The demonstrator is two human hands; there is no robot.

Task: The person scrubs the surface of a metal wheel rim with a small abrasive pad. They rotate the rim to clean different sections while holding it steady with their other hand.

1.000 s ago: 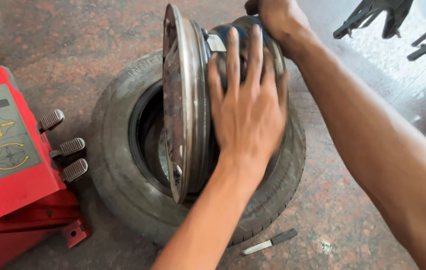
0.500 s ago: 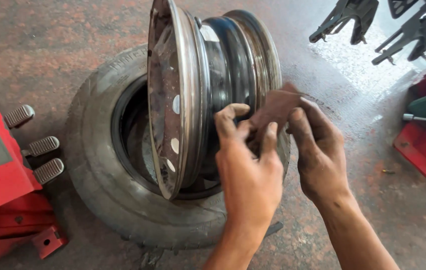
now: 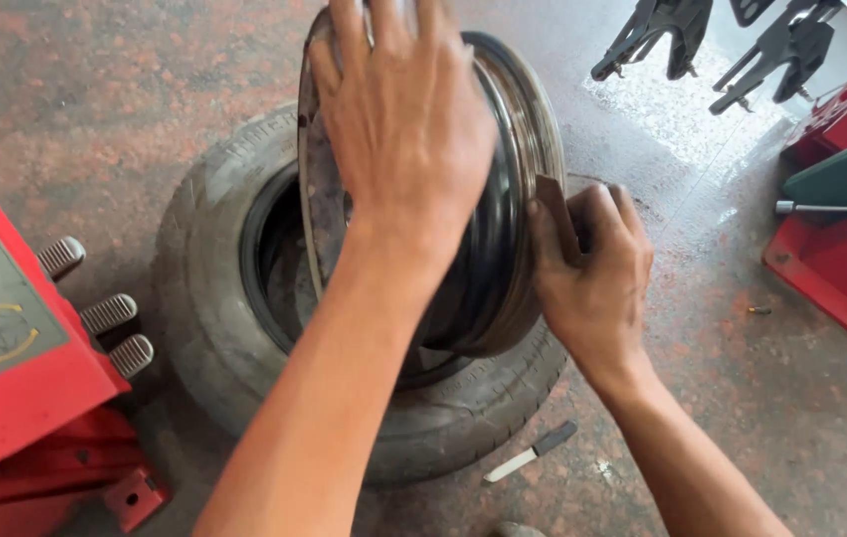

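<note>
Worn tyre (image 3: 214,328) flat on speckled workshop floor (image 3: 95,89), frame centre. Steel wheel rim (image 3: 513,249) upright on edge atop tyre. Red tyre-changer machine (image 3: 5,398) at 9 o'clock, three metal pedals (image 3: 105,313) facing tyre. Red equipment base (image 3: 831,268) at 3 o'clock; black clamp jaws at 1 o'clock. Left hand (image 3: 403,129) spread flat over rim's top, fingers splayed, gripping nothing. Right hand (image 3: 592,278) curled, pinching small brown flat piece (image 3: 555,214) against rim edge. Small knife (image 3: 533,452) on floor at 6 o'clock, beside tyre.
</note>
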